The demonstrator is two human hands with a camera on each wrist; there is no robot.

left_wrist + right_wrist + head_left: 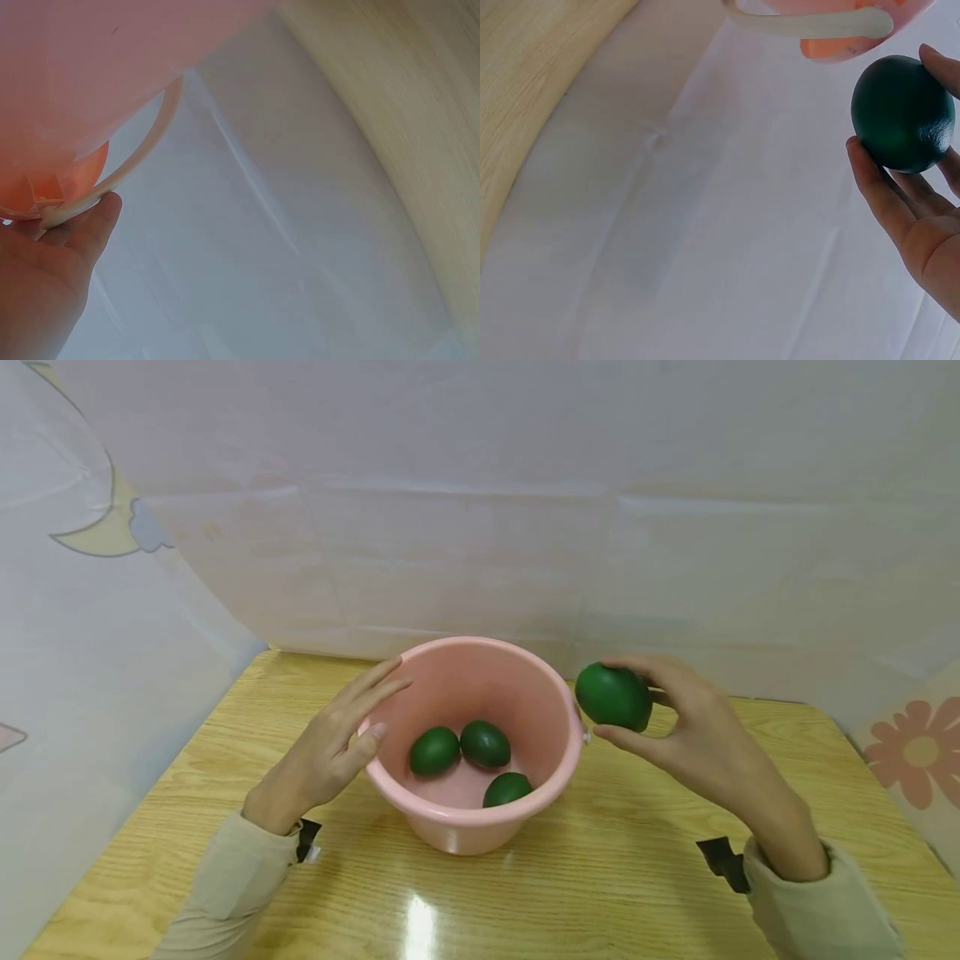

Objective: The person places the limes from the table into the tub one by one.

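A pink bucket [468,817] stands on the table, with several dark green, egg-shaped avocados in view; three of them, including one avocado [434,751], lie on its bottom. My left hand [330,747] is at the bucket's left rim, fingers fairly straight and thumb over the edge. In the left wrist view its fingertips touch the pale handle [142,150] beside the bucket's lug. To the right of the bucket, my right hand [697,718] holds another avocado [613,697] between thumb and fingers, raised near rim height. The right wrist view shows that avocado [902,114] in the fingers.
The wooden table [600,893] reaches back to a pale wall covering [480,552] with creases. A printed moon [105,531] is on the left side and a printed flower [918,752] on the right. Black straps [723,864] show at the wrists.
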